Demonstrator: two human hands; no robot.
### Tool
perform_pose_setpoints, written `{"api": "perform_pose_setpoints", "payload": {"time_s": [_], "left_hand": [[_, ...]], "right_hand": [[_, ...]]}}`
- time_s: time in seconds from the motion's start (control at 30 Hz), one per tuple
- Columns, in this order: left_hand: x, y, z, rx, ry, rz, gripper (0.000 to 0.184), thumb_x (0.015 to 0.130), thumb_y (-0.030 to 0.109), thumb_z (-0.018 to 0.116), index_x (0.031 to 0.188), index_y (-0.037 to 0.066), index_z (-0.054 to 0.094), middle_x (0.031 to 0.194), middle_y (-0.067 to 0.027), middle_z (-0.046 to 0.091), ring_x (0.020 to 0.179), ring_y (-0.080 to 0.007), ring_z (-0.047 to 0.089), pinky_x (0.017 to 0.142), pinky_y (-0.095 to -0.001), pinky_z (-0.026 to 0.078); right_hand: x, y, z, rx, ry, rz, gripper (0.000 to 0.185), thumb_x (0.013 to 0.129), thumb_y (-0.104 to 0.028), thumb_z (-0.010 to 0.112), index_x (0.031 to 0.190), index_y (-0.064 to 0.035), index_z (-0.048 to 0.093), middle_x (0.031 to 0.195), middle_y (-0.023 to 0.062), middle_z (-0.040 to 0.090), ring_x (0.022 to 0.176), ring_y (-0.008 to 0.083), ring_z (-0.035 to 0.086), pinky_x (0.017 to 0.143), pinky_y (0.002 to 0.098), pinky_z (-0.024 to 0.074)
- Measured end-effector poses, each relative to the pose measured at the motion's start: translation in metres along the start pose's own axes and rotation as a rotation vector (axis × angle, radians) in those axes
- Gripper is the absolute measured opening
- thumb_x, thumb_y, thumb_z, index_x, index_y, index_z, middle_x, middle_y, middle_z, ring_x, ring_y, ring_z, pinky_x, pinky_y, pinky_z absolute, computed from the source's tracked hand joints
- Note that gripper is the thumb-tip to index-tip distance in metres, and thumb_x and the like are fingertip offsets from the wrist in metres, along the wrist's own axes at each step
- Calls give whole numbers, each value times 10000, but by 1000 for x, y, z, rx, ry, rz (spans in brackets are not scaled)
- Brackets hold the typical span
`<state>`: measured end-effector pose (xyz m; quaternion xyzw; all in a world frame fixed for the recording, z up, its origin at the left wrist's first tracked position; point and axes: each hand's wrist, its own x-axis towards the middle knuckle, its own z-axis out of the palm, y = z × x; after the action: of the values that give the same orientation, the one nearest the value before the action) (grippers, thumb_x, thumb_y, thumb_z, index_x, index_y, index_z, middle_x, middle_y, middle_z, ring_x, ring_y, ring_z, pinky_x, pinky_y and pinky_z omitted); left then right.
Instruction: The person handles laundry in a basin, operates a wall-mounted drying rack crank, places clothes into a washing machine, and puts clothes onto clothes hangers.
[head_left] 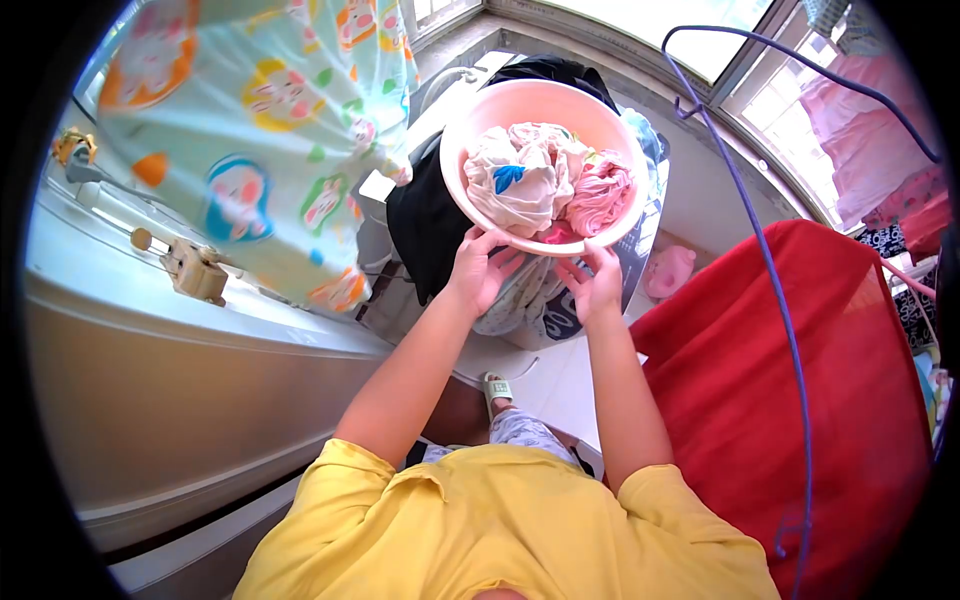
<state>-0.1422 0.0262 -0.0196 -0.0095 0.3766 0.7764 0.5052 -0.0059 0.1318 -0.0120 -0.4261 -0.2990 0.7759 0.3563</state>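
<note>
A pale pink basin (pixel 590 112) sits ahead of me, on or above a heap of dark cloth. Inside it lie a crumpled whitish garment (pixel 525 205) with a blue patch and a twisted pink garment (pixel 603 190). On the near left of the rim, my left hand (pixel 480 272) has its thumb on top and its fingers below. My right hand (pixel 597 283) grips the near right of the same rim. Parts of the fingers are hidden under the basin. Below it hangs a light patterned cloth (pixel 520 298).
Black cloth (pixel 415 215) drapes left of the basin. A patterned light-green cloth (pixel 300 130) hangs at upper left. A large red cloth (pixel 780 400) and a thin purple hanger-like rod (pixel 770 255) stand at right. Near the wall is a small pink container (pixel 670 270).
</note>
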Motion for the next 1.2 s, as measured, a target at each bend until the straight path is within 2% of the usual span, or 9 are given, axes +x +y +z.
{"api": "perform_pose_setpoints", "payload": {"time_s": [0.13, 0.2, 0.27, 0.4, 0.47, 0.8, 0.93, 1.03, 1.2], "left_hand": [[0, 5, 12, 92, -14, 2, 438, 767, 48, 560, 1182, 92, 426, 1100, -100, 539, 1005, -246, 554, 847, -433, 479], [7, 3, 13, 85, -48, 27, 485, 757, 31, 554, 1212, 60, 387, 1101, -134, 526, 1009, -251, 562, 841, -446, 483], [18, -5, 6, 78, -62, 82, 357, 769, 51, 512, 1120, -10, 494, 1027, -119, 592, 952, -263, 605, 819, -407, 524], [14, -2, 5, 83, -4, -30, 447, 735, 6, 505, 1177, 18, 436, 1052, -108, 565, 919, -240, 612, 765, -396, 547], [11, 0, 7, 97, 22, -25, 306, 754, 27, 499, 1046, -55, 539, 1004, -137, 601, 919, -251, 623, 816, -385, 534], [11, 25, 16, 183, 162, -158, 393, 727, -30, 491, 1118, -71, 500, 1044, -161, 602, 955, -267, 624, 788, -364, 543], [9, 35, 24, 168, 187, -313, 448, 718, -49, 479, 1166, -54, 467, 1079, -148, 590, 957, -270, 620, 809, -364, 531], [4, 45, 41, 223, 363, -352, 475, 715, -64, 453, 1190, -44, 449, 1122, -146, 555, 999, -265, 593, 826, -366, 519], [1, 46, 37, 158, 433, -335, 598, 670, -112, 434, 1253, 11, 375, 1126, -137, 514, 964, -266, 587, 788, -370, 541]], "right_hand": [[31, 2, -3, 55, -113, 156, 255, 771, -106, 566, 997, -13, 495, 929, 100, 535, 830, 272, 589, 693, 403, 535], [33, 0, -1, 60, -129, 93, 117, 751, -40, 530, 857, 5, 508, 835, 101, 541, 752, 258, 601, 664, 393, 553], [31, -2, -3, 67, -151, 71, 141, 734, 17, 501, 873, 37, 491, 825, 107, 537, 713, 244, 604, 651, 382, 558], [24, -1, 0, 52, -98, 4, 189, 713, 54, 511, 898, 45, 476, 783, 86, 536, 680, 227, 602, 615, 371, 554], [24, -1, -1, 106, -102, -32, 193, 703, 65, 517, 890, 42, 472, 764, 84, 537, 670, 223, 601, 602, 362, 548], [19, -10, 3, 156, 75, 117, 224, 680, 92, 533, 887, 22, 483, 758, 69, 536, 658, 188, 568, 648, 347, 516], [14, -17, 4, 185, 132, 185, 262, 672, 97, 536, 919, 32, 477, 780, 84, 546, 674, 202, 589, 659, 349, 524], [12, -25, 6, 196, 149, 277, 305, 667, 105, 538, 957, 42, 468, 812, 107, 561, 703, 219, 611, 675, 358, 534], [8, -37, 16, 220, 167, 318, 341, 661, 127, 542, 983, 47, 464, 827, 118, 567, 719, 234, 620, 679, 366, 542]]}}
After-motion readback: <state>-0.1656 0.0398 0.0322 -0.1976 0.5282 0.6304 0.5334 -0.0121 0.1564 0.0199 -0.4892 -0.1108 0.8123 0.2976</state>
